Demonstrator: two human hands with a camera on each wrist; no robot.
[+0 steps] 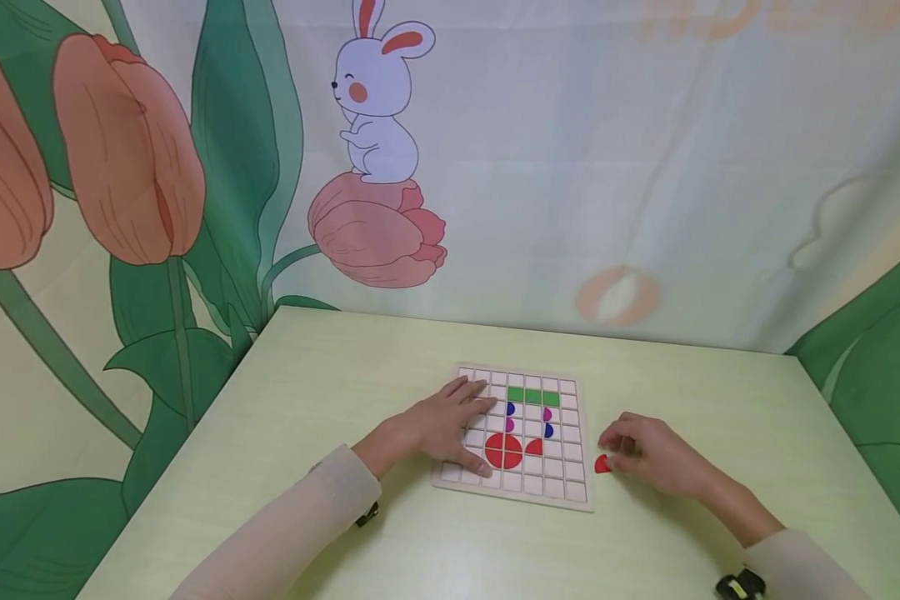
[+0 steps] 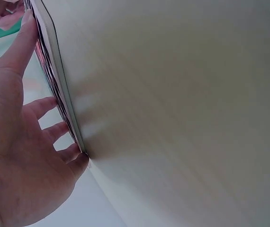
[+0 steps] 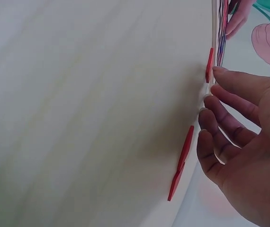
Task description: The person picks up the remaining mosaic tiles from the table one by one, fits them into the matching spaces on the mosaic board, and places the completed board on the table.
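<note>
My left hand [image 1: 450,421] rests with spread fingers on the left side of a pale wooden grid board [image 1: 513,502]. In the left wrist view its thumb and fingertips lie along the board's edge. On the board are green pieces [image 1: 533,397], blue and magenta half-round pieces, a red circle of quarter pieces [image 1: 503,451] and another red quarter piece [image 1: 535,448]. Right of the board, my right hand [image 1: 648,450] hovers low with loosely bent fingers. Its thumb tip is right at a loose red quarter piece [image 3: 209,66], with a gap between thumb and fingers.
Two more red pieces [image 3: 186,147] lie on the table beneath the right hand, hidden in the head view. The pale green table [image 1: 345,358] meets a hanging cloth [image 1: 540,167] printed with a rabbit and tulips. Small black devices [image 1: 741,584] sit at both wrists.
</note>
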